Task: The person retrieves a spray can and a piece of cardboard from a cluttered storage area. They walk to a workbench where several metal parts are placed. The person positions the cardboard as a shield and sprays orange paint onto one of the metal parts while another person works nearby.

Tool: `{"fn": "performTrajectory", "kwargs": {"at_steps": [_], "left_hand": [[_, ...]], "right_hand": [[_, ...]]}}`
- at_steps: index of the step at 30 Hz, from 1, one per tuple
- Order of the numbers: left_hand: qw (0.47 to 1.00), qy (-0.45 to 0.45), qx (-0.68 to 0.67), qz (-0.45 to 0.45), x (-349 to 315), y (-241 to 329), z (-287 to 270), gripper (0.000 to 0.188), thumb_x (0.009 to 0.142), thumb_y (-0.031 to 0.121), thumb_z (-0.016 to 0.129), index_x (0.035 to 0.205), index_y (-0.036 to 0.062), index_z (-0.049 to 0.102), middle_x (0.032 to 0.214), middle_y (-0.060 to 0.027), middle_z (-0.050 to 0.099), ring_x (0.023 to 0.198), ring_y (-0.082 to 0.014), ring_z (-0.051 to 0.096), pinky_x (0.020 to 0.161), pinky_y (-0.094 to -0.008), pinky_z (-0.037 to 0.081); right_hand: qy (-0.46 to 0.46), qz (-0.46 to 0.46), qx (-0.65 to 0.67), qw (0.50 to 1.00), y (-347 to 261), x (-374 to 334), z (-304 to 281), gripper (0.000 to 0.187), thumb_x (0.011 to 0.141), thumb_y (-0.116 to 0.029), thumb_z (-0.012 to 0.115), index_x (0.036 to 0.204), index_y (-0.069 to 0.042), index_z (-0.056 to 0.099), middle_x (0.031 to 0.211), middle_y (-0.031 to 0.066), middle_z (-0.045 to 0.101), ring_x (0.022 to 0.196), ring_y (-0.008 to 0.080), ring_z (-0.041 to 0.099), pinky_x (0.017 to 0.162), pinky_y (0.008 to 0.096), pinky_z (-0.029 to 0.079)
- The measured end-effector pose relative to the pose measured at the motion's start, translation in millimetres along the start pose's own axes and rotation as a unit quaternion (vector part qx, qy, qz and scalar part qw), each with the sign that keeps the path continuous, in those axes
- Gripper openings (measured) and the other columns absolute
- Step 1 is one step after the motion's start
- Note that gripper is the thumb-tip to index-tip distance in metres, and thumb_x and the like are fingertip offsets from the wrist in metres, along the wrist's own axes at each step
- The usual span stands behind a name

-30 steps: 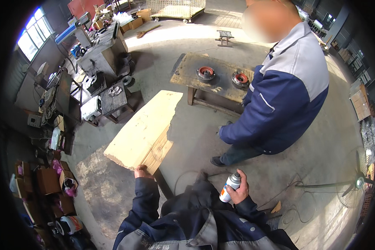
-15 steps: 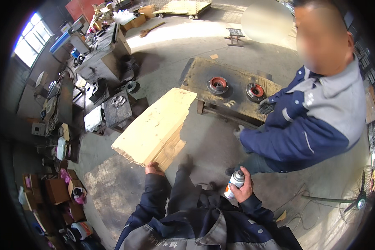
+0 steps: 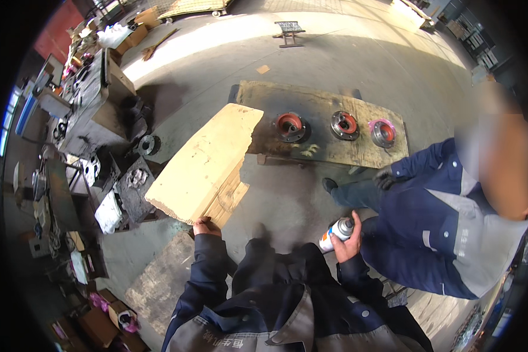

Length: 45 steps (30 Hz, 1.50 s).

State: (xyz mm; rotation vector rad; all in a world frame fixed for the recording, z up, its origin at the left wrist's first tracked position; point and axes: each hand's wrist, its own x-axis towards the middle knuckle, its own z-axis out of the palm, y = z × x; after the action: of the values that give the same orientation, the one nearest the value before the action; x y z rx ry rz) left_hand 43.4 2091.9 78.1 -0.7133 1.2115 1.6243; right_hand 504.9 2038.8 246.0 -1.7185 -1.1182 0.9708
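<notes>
A large sheet of corrugated cardboard [image 3: 202, 161] with a ragged right edge slants up and away from me. Its near edge is pinched by my left hand [image 3: 207, 227], partly hidden beneath it. My right hand [image 3: 349, 243] is wrapped round a white spray can [image 3: 332, 236] with a dark nozzle, tilted in front of my body; the index finger reaches up beside the nozzle. Beyond the cardboard, a low worn workbench [image 3: 317, 97] carries three round metal flanged parts with red insides: a left one [image 3: 290, 127], a middle one [image 3: 344, 125] and a right one [image 3: 383, 134] with pink around it.
A co-worker [image 3: 416, 217] in a blue and grey jacket stands close at my right, a dark-gloved hand [image 3: 385, 178] near the bench. Cluttered benches [image 3: 94, 117] and boxes [image 3: 97, 322] line the left. A small stool [image 3: 289, 34] stands far off.
The view has turned, bringing the third flanged part into sight. The co-worker has shifted to the right, away from the bench. Both my hands keep their holds.
</notes>
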Motion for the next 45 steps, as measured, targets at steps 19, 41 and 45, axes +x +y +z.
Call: {"fn": "performTrajectory", "kwargs": {"at_steps": [19, 41, 45], "left_hand": [[0.984, -0.103, 0.142, 0.029, 69.6, -35.1, 210.8, 0.034, 0.062, 0.012, 0.06, 0.093, 0.0022, 0.07, 0.093, -0.0124, 0.073, 0.097, -0.039, 0.068, 0.098, -0.0611, 0.054], [0.945, -0.243, 0.218, -0.021, 241.4, -12.0, 296.5, 0.052, 0.061, 0.001, 0.06, 0.113, -0.0006, 0.07, 0.104, -0.0111, 0.074, 0.102, -0.0364, 0.067, 0.101, -0.0495, 0.052], [0.93, -0.26, 0.256, 0.048, 198.4, 4.4, 338.7, 0.023, 0.06, -0.009, 0.056, 0.078, 0.0049, 0.06, 0.085, -0.005, 0.069, 0.081, -0.0214, 0.062, 0.073, -0.0295, 0.047]], "right_hand": [[0.215, -0.029, -0.101, 0.971, 191.9, 415.7, 69.7, 0.081, 0.067, -0.011, 0.092, 0.14, -0.011, 0.057, 0.131, 0.0159, 0.066, 0.122, 0.0349, 0.064, 0.107, 0.0444, 0.05], [0.155, 0.222, 0.021, 0.962, 307.7, 495.4, 84.1, 0.096, 0.086, -0.008, 0.086, 0.165, -0.017, 0.031, 0.156, 0.022, 0.048, 0.13, 0.0304, 0.061, 0.103, 0.0414, 0.055], [0.18, 0.179, -0.073, 0.964, 316.7, 485.8, 67.4, 0.085, 0.089, -0.008, 0.083, 0.161, -0.017, 0.038, 0.145, 0.0194, 0.054, 0.125, 0.0266, 0.06, 0.097, 0.04, 0.056]]}}
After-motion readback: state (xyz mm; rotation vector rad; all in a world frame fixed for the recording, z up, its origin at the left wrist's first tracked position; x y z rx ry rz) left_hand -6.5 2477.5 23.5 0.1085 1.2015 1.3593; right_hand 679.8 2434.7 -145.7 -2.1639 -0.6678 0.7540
